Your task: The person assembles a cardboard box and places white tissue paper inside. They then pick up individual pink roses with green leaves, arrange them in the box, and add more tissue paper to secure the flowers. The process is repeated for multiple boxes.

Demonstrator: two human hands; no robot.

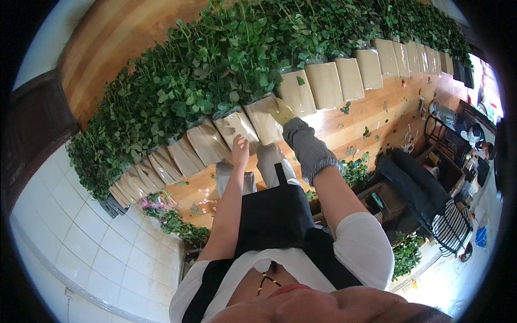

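A long row of leafy green stem bunches (215,70) lies across the wooden surface, their near ends wrapped in brown paper and clear plastic. My right hand (281,112), in a yellowish glove with a grey knitted sleeve above it, lies at the right side of one paper wrap (262,119), fingers apart. Bare and with loosely bent, parted fingers, my left hand (240,151) is just in front of the neighbouring wrap (237,126). Nothing shows in its grasp. Whether its fingertips touch the paper, I cannot tell.
Loose leaves and pink petals (207,202) litter the wooden floor. To the right, a seated person in a striped top (451,229) and dark trousers is beside wooden crates (385,196). Leafy cuttings (183,226) lie at the left, near white tiles (102,247).
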